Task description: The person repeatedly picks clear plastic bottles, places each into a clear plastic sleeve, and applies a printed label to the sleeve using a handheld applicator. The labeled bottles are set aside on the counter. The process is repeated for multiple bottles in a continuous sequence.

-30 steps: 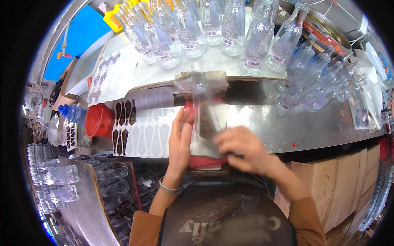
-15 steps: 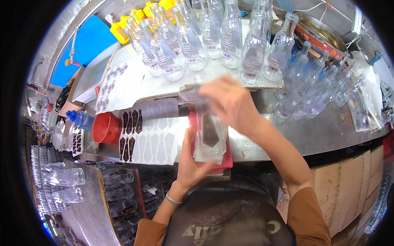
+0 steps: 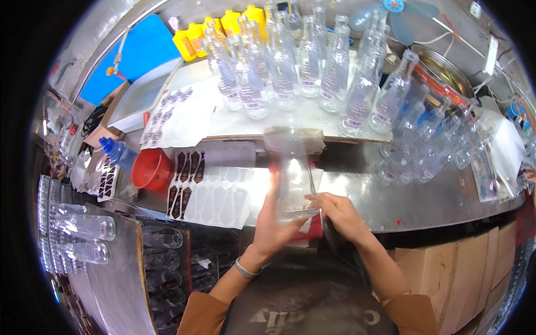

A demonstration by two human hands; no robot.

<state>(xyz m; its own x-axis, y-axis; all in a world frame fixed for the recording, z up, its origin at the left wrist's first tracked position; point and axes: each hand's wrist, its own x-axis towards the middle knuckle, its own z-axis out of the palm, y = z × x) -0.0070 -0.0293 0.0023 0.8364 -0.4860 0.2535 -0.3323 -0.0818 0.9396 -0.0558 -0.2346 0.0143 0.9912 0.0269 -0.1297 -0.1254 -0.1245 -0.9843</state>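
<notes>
A clear glass bottle (image 3: 295, 176), blurred by motion, lies in front of me with its base toward me. Its neck end lies over a pale folded pad (image 3: 311, 139) at the shelf edge. My left hand (image 3: 273, 220) cups the bottle from the left, fingers along its side and thumb by the base. On the lower right side, the curled fingers of my right hand (image 3: 341, 215) pinch the bottle near its base. Part of a red cloth (image 3: 315, 228) shows under it. Left of the bottle lies a sheet of dark tie-shaped labels (image 3: 180, 201), partly peeled off.
Several clear bottles with printed backs (image 3: 283, 84) stand on the white raised shelf (image 3: 234, 125). More bottles (image 3: 435, 139) are grouped at right. A red cup (image 3: 152, 170) and a blue-capped bottle (image 3: 118, 152) stand at left. Cardboard boxes (image 3: 435, 268) sit below the bench.
My right hand has come down from the bottle's neck to its base. The dark label that faced up on the bottle is no longer visible there. The whole view has shifted slightly.
</notes>
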